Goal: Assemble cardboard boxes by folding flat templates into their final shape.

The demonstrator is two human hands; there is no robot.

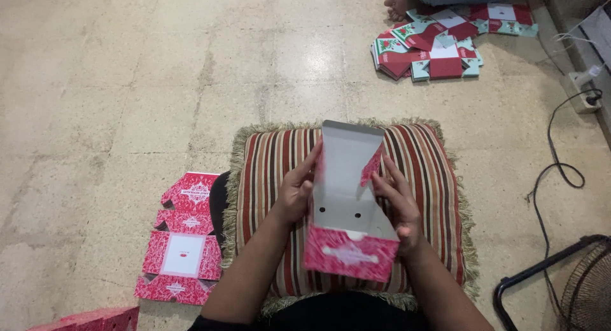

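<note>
Left hand (294, 194) and right hand (396, 207) grip a half-folded box (347, 204) (red outside, white inside) over the striped cushion (280, 159); flat box blank (181, 239) at 9 o'clock on floor

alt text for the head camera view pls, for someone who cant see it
Seen from above, a person's left hand and right hand hold a half-folded red and white cardboard box over a striped fringed cushion on a stone floor. A flat unfolded box lies left of the cushion, and a pile of flat boxes lies farther off beside another person's foot.
</note>
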